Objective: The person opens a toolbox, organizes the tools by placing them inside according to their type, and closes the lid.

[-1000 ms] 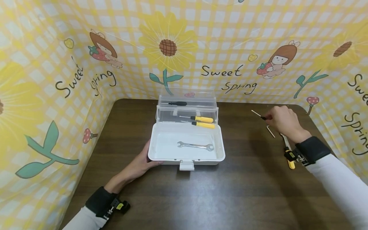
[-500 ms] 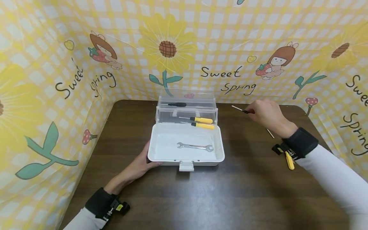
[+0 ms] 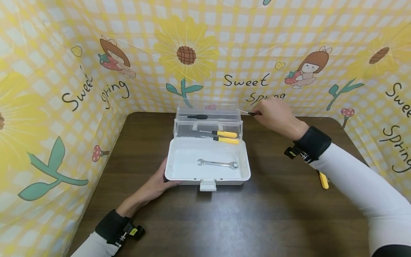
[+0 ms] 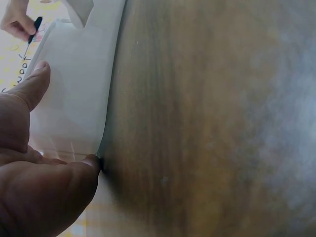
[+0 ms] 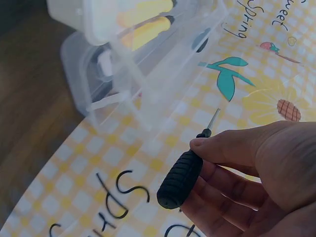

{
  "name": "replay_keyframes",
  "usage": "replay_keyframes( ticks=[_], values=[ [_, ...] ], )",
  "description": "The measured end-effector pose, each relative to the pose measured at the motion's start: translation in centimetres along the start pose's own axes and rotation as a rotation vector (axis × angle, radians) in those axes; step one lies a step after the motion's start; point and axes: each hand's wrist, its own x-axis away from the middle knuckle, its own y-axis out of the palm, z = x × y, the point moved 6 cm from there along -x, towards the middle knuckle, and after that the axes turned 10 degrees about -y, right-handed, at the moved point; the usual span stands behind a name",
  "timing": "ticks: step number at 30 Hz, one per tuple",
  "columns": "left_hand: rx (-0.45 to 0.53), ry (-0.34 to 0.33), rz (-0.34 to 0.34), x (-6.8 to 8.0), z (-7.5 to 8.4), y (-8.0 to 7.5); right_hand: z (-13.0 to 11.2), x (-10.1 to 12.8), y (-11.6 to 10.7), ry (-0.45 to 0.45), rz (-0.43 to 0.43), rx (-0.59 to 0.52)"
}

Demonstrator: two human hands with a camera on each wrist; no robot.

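Observation:
A white toolbox (image 3: 183, 179) with clear fold-up trays stands open on the table. My left hand (image 3: 157, 182) holds its front left corner, thumb at the front. In my right hand (image 3: 275, 115), a black-handled screwdriver (image 5: 180, 177) is pinched between thumb and fingers, its shaft pointing left at the right end of the top tray (image 3: 221, 113). In that tray lies another black screwdriver (image 3: 198, 117). Two yellow-handled screwdrivers (image 3: 226, 134) lie in the tray below. On the white bottom of the box rests an open-end wrench (image 3: 217, 164).
A yellow handle (image 3: 324, 180) shows on the dark wooden table (image 3: 273, 214) at right, partly covered by the right sleeve (image 3: 353, 182). Yellow checked cloth (image 3: 144, 53) hangs close behind and along both sides. The box's front latch (image 3: 208, 185) hangs down.
My right hand has moved left and up from the table's right side, bringing the black screwdriver to the top tray. My left hand and the toolbox stay put.

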Motion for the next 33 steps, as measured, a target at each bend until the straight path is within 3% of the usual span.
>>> replay_keyframes(
  ticks=[10,16,33],
  values=[
    [0.011,0.006,-0.004,0.0,0.0,-0.1,-1.8,-3.5,0.8,-0.093,-0.002,-0.032],
    [0.006,-0.009,-0.006,0.0,-0.1,0.0,-2.5,-5.0,1.9,-0.099,-0.038,-0.06],
    [0.011,-0.01,-0.007,0.0,0.0,0.0,-3.2,-7.9,5.9,-0.129,-0.033,-0.103]
  ],
)
